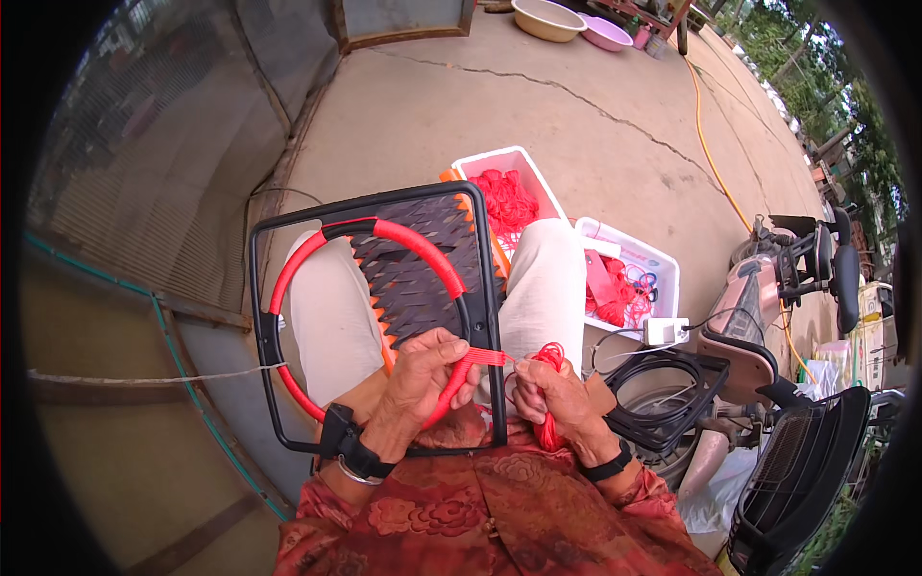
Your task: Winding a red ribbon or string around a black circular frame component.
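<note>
A: What do we see nearest us?
B: The left hand (430,374) is closed, thumb uppermost, around the lower right part of a red-and-black ring (437,256). The right hand (559,394) grips a hank of red cord (549,355). Flat red strands (486,356) run taut between the two, crossing the right bar of a black rectangular frame (487,298).

A: How does the ring lie?
B: Within the frame's outline, on the seated person's lap; it reaches the left bar, and its gripped part lies toward the frame's lower right corner.

A: And farther out?
B: A white box (669,298) of red cord, right of the knees; another white box (534,178) beyond the frame's upper right corner; last, a tan basin (549,19) and a purple basin (607,35) at the concrete floor's far edge.
</note>
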The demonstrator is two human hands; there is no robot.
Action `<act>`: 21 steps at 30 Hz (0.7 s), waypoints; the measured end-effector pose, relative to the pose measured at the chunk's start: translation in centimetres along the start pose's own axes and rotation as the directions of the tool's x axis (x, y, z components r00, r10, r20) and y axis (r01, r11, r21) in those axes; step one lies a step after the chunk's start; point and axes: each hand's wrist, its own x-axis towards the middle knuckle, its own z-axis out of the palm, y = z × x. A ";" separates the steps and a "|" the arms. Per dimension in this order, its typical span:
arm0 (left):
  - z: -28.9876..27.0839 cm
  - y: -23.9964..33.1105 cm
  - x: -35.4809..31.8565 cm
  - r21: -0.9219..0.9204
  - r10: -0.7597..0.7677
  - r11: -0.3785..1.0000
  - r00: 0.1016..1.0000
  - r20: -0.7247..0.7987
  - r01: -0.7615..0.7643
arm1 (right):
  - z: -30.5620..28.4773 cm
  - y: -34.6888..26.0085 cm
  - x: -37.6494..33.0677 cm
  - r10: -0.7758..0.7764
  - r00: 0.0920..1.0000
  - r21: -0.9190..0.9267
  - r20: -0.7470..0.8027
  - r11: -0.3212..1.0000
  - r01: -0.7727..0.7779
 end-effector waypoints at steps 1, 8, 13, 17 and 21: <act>0.1 0.1 0.1 0.000 0.002 1.000 1.000 0.004 -0.002 | -0.3 -0.7 -0.1 -0.003 1.000 -0.003 0.000 1.000 0.003; 0.4 0.0 0.4 0.031 0.014 0.999 0.998 -0.063 -0.012 | -2.5 -9.2 1.5 -0.603 0.797 -0.956 0.022 0.221 0.194; 0.2 -0.5 0.9 0.092 0.056 0.994 0.997 -0.052 -0.052 | 4.9 -8.9 3.3 -0.549 0.756 -0.907 0.356 -0.009 0.421; 0.9 -2.0 1.2 0.110 0.298 0.953 0.941 -0.158 -0.284 | 9.0 -4.3 6.6 -0.392 0.645 -0.755 0.656 -0.320 0.572; 0.2 -2.1 0.8 0.116 0.479 0.877 0.866 -0.145 -0.466 | 8.0 -2.8 7.4 -0.391 0.655 -0.760 0.647 -0.267 0.592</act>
